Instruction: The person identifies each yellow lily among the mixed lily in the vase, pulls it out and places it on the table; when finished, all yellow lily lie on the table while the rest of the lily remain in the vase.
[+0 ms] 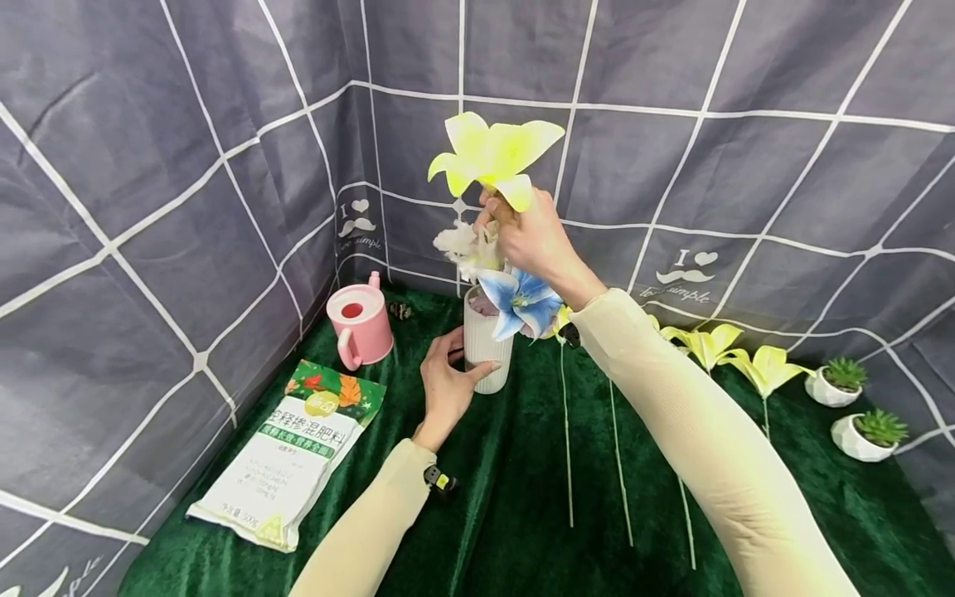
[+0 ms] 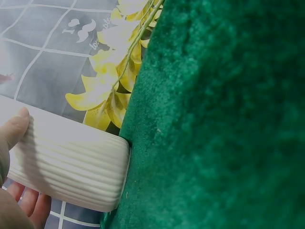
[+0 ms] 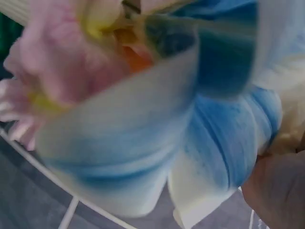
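A white ribbed vase [image 1: 490,361] stands upright on the green cloth, steadied by my left hand [image 1: 445,377]. In the left wrist view the thumb and fingers lie on opposite sides of the ribbed vase [image 2: 71,160]. Above it, my right hand [image 1: 535,240] pinches a yellow lily [image 1: 496,153] just under its bloom. A blue-and-white lily [image 1: 520,300] leans over the vase's right rim, and a whitish ruffled flower [image 1: 466,247] rises beside the right fingers. Pink petals [image 3: 62,57] and the blue lily [image 3: 214,143] fill the right wrist view. The yellow lily's lower stem is hidden.
Left of the vase are a pink watering can [image 1: 363,323] and a white-and-green fertilizer bag [image 1: 291,456]. Several yellow lilies [image 1: 767,369] lie to the right, stems toward me. Two small succulents in white pots [image 1: 865,438] sit far right. Dark checked curtain [image 1: 642,50] encloses the back.
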### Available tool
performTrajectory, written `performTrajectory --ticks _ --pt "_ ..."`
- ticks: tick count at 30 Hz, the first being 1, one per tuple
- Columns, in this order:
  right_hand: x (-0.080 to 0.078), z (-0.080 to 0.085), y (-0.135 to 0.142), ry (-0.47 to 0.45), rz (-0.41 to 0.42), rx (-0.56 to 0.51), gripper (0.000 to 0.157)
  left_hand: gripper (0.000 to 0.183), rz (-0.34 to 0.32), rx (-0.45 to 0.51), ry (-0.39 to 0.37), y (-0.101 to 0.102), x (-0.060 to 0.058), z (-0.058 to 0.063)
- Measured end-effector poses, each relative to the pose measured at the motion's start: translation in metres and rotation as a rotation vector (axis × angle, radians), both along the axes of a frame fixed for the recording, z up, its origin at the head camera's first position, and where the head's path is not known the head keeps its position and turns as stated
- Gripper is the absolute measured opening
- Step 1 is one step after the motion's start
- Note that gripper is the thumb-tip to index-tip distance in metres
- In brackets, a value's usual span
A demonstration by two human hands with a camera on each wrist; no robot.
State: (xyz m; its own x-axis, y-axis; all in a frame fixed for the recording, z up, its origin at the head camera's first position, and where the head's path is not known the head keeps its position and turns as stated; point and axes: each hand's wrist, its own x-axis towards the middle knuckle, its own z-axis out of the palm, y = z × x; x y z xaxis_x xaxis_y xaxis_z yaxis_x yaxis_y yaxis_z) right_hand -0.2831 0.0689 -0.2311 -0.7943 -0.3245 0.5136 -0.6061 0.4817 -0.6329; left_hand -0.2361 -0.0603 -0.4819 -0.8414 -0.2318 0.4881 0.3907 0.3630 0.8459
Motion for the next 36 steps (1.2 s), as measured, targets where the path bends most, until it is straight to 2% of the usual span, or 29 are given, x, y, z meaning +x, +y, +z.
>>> performTrajectory --ticks 3,7,11,22,30,36 --pt "-0.001 0.002 -0.001 -0.036 0.017 -0.029 0.023 0.069 -0.005 0.004 0.001 0.000 -0.001 -0.002" --pt "-0.002 0.009 -0.002 -0.148 0.069 -0.098 0.026 0.069 -0.005 0.006 0.004 -0.001 -0.002 -0.002" --pt "-0.001 0.013 -0.002 -0.189 0.094 -0.175 0.024 0.069 -0.003 -0.001 0.008 0.000 -0.002 -0.002" --pt "0.000 0.022 0.007 -0.161 0.099 -0.281 0.011 0.069 -0.008 0.007 -0.019 0.000 0.000 0.000" --pt "-0.003 0.029 0.017 -0.075 0.115 -0.538 0.006 0.070 -0.008 -0.001 -0.049 0.001 0.002 0.002" --pt "0.000 0.034 0.029 -0.064 0.119 -0.727 0.009 0.069 -0.007 -0.010 -0.006 0.001 0.003 0.002"
